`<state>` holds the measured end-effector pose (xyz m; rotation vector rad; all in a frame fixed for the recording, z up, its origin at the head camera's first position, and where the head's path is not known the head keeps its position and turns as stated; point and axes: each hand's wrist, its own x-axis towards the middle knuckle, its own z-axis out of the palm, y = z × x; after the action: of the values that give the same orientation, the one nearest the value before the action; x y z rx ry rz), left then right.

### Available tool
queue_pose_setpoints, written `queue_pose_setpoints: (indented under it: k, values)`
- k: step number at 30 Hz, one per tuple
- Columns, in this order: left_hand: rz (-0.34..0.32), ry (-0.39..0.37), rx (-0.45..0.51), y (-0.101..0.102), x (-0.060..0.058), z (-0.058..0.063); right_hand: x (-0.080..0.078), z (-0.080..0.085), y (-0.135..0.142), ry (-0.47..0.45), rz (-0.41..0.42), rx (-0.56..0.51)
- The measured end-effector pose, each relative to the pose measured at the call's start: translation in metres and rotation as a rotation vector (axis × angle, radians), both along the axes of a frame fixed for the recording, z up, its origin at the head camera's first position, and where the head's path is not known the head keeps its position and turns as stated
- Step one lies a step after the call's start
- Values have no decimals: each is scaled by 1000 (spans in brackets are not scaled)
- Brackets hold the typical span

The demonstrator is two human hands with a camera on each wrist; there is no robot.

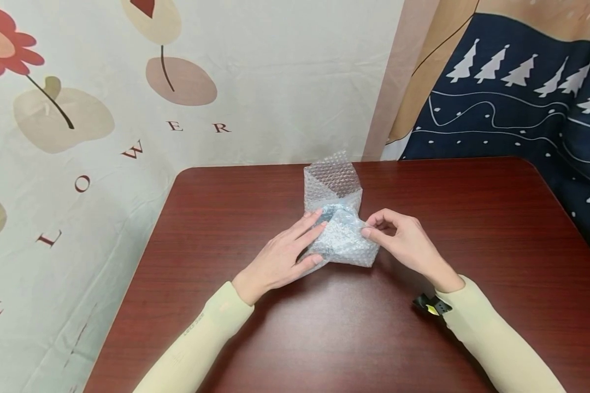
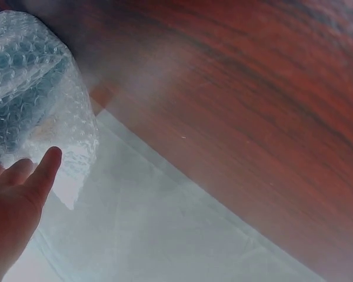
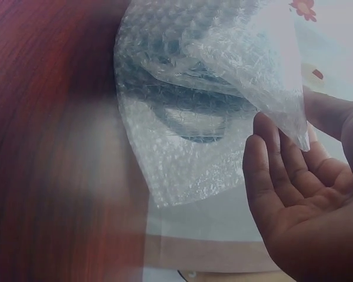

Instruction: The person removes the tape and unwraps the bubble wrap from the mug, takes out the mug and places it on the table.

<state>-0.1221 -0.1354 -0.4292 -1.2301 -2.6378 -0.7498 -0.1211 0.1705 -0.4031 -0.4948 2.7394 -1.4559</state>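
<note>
A sheet of clear bubble wrap (image 1: 346,240) lies folded over itself near the middle of the table, one flap standing up at its far end. My left hand (image 1: 287,251) rests on its left side with fingers extended and spread. On the other side, my right hand (image 1: 408,240) pinches a corner of the wrap between thumb and fingers. That lifted corner comes to a point beside the right hand (image 3: 300,194) in the right wrist view. Through the layers there, a dark, rounded outline (image 3: 203,139) shows; its kind cannot be made out.
The dark red wooden table (image 1: 255,349) has its far edge just behind the wrap. A pale cloth (image 1: 285,82) with flowers and letters hangs behind and to the left. At the right back is a navy cloth (image 1: 501,114) with white trees.
</note>
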Motion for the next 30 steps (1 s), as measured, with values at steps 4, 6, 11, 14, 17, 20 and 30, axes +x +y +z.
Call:
queue_pose_setpoints:
  k: [4, 6, 11, 14, 17, 20, 30]
  values:
    - [6, -1, -3, 0, 1, 0, 2, 0, 2, 8, 11, -3]
    - [7, 1, -3, 0, 1, 0, 2, 0, 4, 14, 19, 0]
    - [10, 9, -5, 0, 1, 0, 4, 0, 7, 33, 44, -4]
    - [9, 19, -7, 1, 0, 0, 5, -1, 9, 39, 67, -20]
    - [7, 26, -3, 2, 1, 1, 7, -1, 12, 41, 84, -25]
    - [8, 26, 0, 3, 1, 0, 9, -1, 15, 44, 83, -13]
    - [10, 58, 29, 3, 1, -1, 14, 3, 20, 61, 114, -17]
